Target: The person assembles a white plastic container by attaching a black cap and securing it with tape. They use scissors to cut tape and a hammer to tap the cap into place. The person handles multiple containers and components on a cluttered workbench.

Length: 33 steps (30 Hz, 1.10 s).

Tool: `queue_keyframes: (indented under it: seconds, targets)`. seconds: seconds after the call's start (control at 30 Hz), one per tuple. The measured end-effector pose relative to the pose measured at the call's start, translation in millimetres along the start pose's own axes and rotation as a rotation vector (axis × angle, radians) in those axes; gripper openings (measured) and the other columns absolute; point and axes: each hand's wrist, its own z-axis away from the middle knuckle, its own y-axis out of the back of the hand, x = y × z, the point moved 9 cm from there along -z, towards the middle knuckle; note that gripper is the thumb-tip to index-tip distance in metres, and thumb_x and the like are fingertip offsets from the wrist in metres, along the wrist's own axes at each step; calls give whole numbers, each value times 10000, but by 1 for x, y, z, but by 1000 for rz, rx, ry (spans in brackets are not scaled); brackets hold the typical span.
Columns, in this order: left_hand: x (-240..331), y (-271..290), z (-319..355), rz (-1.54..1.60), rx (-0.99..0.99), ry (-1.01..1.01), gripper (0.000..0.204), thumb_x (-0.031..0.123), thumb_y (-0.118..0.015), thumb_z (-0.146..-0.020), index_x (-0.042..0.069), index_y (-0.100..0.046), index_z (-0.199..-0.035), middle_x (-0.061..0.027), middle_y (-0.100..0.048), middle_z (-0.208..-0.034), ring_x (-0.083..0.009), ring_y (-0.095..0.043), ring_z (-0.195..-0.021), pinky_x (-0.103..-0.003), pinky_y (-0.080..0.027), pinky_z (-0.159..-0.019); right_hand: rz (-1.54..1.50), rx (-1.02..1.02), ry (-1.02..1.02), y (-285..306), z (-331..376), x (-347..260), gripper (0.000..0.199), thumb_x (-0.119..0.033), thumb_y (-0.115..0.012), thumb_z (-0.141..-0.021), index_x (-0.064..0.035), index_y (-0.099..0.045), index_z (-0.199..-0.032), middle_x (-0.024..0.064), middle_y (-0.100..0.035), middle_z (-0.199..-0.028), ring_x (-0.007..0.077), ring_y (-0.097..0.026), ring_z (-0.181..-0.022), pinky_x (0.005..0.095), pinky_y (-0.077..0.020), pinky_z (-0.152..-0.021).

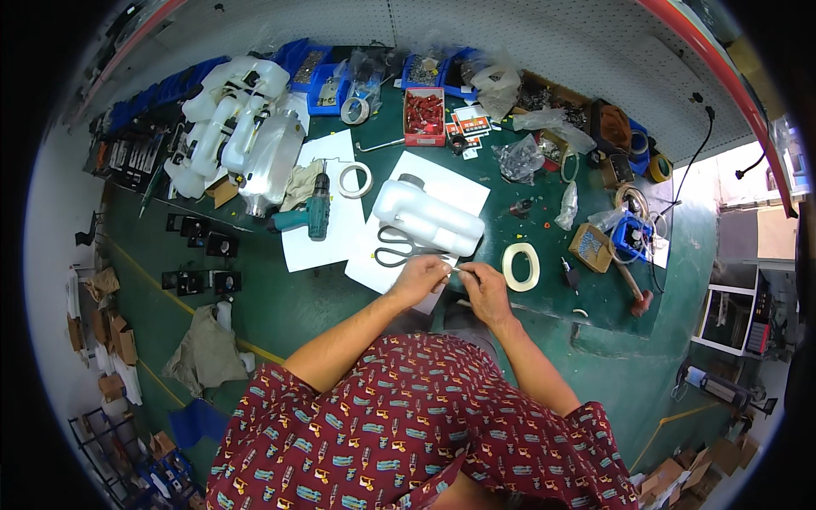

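Note:
My left hand [421, 282] and my right hand [484, 291] meet at the table's front edge with their fingertips pinched together. Between them shows a small, thin whitish piece [454, 269], too small to name. Just beyond my hands, black-handled scissors [393, 252] lie on white paper, their blades partly hidden. Behind these a white plastic tank [429, 214] with a dark cap rests on its side. A cream-coloured ring-shaped roll [531, 280] lies to the right of my right hand.
A green cordless drill [318, 208] and a white tape roll [366, 180] lie to the left. Several white tanks [212, 140] are piled farther left. Behind stands a box of red parts [425, 140] near blue bins [327, 95]. A hammer [633, 289] lies at the right edge.

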Motion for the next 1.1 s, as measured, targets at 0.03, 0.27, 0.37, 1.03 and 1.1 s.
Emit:
queue_keyframes:
  seconds: [0.03, 0.27, 0.37, 1.03, 1.1]
  targets:
    - [-8, 20, 1, -125, 102, -55, 218, 215, -661, -1040, 4, -716, -1030, -41, -694, -865, -110, -624, -755, -266, -522, -703, 7, 3, 4, -4, -2, 8, 174, -79, -727, -936, 16, -729, -1083, 202, -734, -982, 352, -713, -883, 390, -556, -788]
    - [-42, 113, 8, -882, 498, -186, 265, 87, -707, -897, 3, -725, -1148, -183, -735, -1038, -373, -715, -965, -447, -568, -864, -389, -101, -387, -15, -4, 67, 202, -150, -632, -1041, 16, -704, -1132, 36, -721, -883, 62, -580, -678, 239, -476, -605]
    - [-41, 121, 2, -862, 532, -203, 253, 94, -719, -893, 4, -729, -1129, -192, -734, -1054, -381, -709, -978, -453, -559, -872, -456, -97, -489, -18, -7, 81, 217, -181, -639, -1039, -2, -698, -1147, 24, -702, -855, 59, -552, -665, 239, -442, -579]
    - [76, -107, -217, -877, 91, -339, 853, 56, -814, -763, 81, -448, -1533, -241, -636, -1276, -439, -579, -1247, -496, -491, -1071, -888, 351, -693, 89, 38, 112, 159, -194, -634, -1076, -53, -665, -1144, -44, -519, -781, 28, -400, -579, 210, -290, -473]
    - [58, -112, -242, -911, 92, -211, 830, 48, -809, -764, 121, -476, -1521, -245, -628, -1320, -434, -595, -1245, -501, -501, -1059, -993, 365, -662, 101, 47, 115, 156, -186, -629, -1081, -48, -670, -1141, -47, -521, -800, 31, -382, -581, 208, -274, -485]
